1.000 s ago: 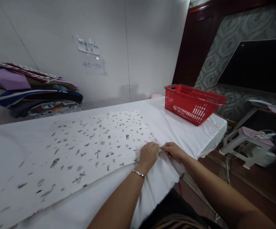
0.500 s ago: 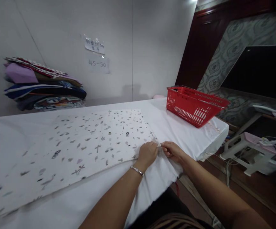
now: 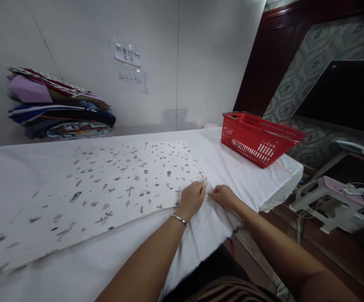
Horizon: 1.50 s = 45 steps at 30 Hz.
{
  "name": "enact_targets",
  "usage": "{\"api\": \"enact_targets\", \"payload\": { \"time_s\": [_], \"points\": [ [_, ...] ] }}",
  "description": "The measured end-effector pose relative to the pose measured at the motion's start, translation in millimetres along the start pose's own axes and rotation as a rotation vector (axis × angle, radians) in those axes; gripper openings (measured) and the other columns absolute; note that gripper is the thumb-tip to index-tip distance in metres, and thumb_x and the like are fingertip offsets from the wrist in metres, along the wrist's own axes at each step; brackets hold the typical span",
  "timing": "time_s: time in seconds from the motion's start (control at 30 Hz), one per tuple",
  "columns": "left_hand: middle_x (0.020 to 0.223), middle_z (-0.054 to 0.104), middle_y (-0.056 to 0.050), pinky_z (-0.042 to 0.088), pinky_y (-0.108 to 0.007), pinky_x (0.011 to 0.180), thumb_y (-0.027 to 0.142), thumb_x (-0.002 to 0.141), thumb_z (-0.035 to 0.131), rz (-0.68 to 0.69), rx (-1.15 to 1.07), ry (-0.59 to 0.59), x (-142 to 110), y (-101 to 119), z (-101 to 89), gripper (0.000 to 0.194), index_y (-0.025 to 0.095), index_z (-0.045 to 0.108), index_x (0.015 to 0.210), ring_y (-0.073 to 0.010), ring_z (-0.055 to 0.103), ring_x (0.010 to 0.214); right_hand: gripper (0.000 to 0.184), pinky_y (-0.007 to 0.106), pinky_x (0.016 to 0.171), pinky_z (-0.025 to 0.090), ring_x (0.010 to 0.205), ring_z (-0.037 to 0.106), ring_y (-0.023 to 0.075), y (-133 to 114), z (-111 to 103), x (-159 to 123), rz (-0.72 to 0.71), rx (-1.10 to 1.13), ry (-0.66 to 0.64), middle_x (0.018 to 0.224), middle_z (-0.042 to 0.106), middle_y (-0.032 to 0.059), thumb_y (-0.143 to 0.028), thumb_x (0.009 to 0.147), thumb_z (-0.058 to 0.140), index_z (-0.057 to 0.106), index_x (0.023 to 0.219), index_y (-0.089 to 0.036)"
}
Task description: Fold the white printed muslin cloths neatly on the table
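Note:
A white cloth [image 3: 115, 184] printed with small plants, birds and rainbows lies spread flat over the table. At its near right corner, my left hand [image 3: 193, 196] is closed, pinching the cloth's edge. A bracelet circles that wrist. Just to the right, my right hand [image 3: 224, 196] has its fingertips pressed together on the same corner. The fingertips of both hands are partly hidden, and a small bit of white fabric shows between them.
A red plastic basket [image 3: 257, 140] stands at the table's right end. Folded fabrics are stacked in a pile [image 3: 60, 107] at the back left. White sheeting [image 3: 232, 167] covers the table. A stool [image 3: 329, 201] stands on the floor at right.
Both hands stay at the cloth's corner. The right hand has turned knuckles-up and sits lower against the fabric. The view has shifted slightly.

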<state>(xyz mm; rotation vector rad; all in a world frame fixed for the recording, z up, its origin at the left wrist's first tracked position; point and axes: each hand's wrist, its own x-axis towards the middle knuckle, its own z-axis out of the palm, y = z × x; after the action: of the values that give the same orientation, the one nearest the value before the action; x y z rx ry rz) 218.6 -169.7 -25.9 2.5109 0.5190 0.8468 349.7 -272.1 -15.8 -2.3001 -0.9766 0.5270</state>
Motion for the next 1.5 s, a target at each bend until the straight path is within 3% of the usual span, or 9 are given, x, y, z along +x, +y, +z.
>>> {"api": "enact_targets", "payload": {
  "time_s": [0.2, 0.3, 0.43, 0.6, 0.83, 1.0, 1.2, 1.37, 1.5],
  "points": [
    [0.082, 0.061, -0.002, 0.041, -0.026, 0.072, 0.021, 0.089, 0.044, 0.092, 0.080, -0.006, -1, -1, 1.0, 0.017, 0.018, 0.058, 0.080, -0.0147, 0.055, 0.079, 0.014, 0.022, 0.039, 0.026, 0.036, 0.039, 0.0079, 0, -1, -4, 0.009, 0.179, -0.017, 0.041, 0.045, -0.0064, -0.025, 0.073, 0.054, 0.050, 0.062, -0.019],
    [0.085, 0.062, -0.003, 0.042, -0.028, 0.076, 0.020, 0.088, 0.046, 0.136, 0.092, -0.018, -1, -1, 3.1, 0.014, 0.018, 0.059, 0.084, -0.0159, 0.056, 0.083, 0.015, 0.021, 0.038, 0.022, 0.036, 0.035, 0.0062, -3, -4, -6, -0.033, 0.400, -0.047, 0.041, 0.043, -0.0075, -0.027, 0.069, 0.057, 0.048, 0.060, -0.019],
    [0.088, 0.063, -0.003, 0.043, -0.030, 0.077, 0.017, 0.087, 0.047, 0.184, 0.111, -0.050, -3, 1, 4.7, 0.014, 0.019, 0.061, 0.089, -0.0169, 0.056, 0.086, 0.019, 0.020, 0.036, 0.015, 0.035, 0.031, 0.0040, -6, -8, -8, 0.087, 0.723, -0.170, 0.045, 0.044, -0.0080, -0.030, 0.063, 0.060, 0.045, 0.059, -0.019],
    [0.088, 0.062, -0.003, 0.043, -0.030, 0.076, 0.018, 0.085, 0.048, 0.199, 0.145, -0.075, -5, 6, 2.2, 0.012, 0.019, 0.059, 0.090, -0.0174, 0.055, 0.085, 0.024, 0.020, 0.037, 0.011, 0.036, 0.030, 0.0029, -6, -9, -9, 0.144, 0.895, -0.282, 0.049, 0.044, -0.0076, -0.032, 0.061, 0.064, 0.045, 0.059, -0.018],
    [0.084, 0.060, -0.003, 0.040, -0.027, 0.071, 0.019, 0.084, 0.048, 0.094, 0.189, -0.060, -1, 5, -4.4, 0.008, 0.018, 0.056, 0.082, -0.0162, 0.055, 0.079, 0.025, 0.020, 0.037, 0.014, 0.037, 0.033, 0.0039, -8, -16, -9, 0.045, 0.828, -0.274, 0.053, 0.047, -0.0065, -0.040, 0.066, 0.063, 0.052, 0.071, -0.018],
    [0.075, 0.056, 0.000, 0.036, -0.025, 0.063, 0.022, 0.087, 0.043, -0.031, 0.103, 0.022, 4, 0, -12.1, 0.016, 0.018, 0.053, 0.074, -0.0129, 0.052, 0.069, 0.022, 0.022, 0.040, 0.024, 0.036, 0.035, 0.0067, 1, -12, 2, 0.036, 0.239, -0.105, 0.042, 0.044, -0.0056, -0.035, 0.076, 0.054, 0.052, 0.062, -0.018],
    [0.073, 0.054, 0.000, 0.034, -0.026, 0.062, 0.020, 0.086, 0.044, -0.020, 0.046, 0.071, 5, 2, -16.0, 0.015, 0.018, 0.051, 0.072, -0.0129, 0.050, 0.068, 0.019, 0.023, 0.047, 0.025, 0.049, 0.041, 0.0088, -1, -2, 5, -0.046, 0.024, -0.043, 0.047, 0.048, -0.0024, -0.023, 0.063, 0.068, 0.054, 0.053, -0.018],
    [0.078, 0.056, -0.002, 0.037, -0.027, 0.065, 0.017, 0.086, 0.044, 0.060, 0.096, 0.060, 3, 2, -15.5, 0.013, 0.019, 0.051, 0.076, -0.0148, 0.051, 0.072, 0.020, 0.022, 0.042, 0.023, 0.041, 0.035, 0.0076, -4, -4, -1, 0.012, 0.192, -0.109, 0.042, 0.041, -0.0051, -0.026, 0.068, 0.062, 0.048, 0.055, -0.019],
    [0.082, 0.058, -0.003, 0.040, -0.030, 0.071, 0.018, 0.087, 0.043, 0.167, 0.156, -0.026, 1, 4, -10.4, 0.012, 0.018, 0.053, 0.081, -0.0172, 0.052, 0.079, 0.027, 0.021, 0.037, 0.016, 0.037, 0.031, 0.0049, -4, -11, -8, 0.039, 0.671, -0.231, 0.046, 0.040, -0.0077, -0.037, 0.067, 0.063, 0.042, 0.060, -0.020]
  ]
}}
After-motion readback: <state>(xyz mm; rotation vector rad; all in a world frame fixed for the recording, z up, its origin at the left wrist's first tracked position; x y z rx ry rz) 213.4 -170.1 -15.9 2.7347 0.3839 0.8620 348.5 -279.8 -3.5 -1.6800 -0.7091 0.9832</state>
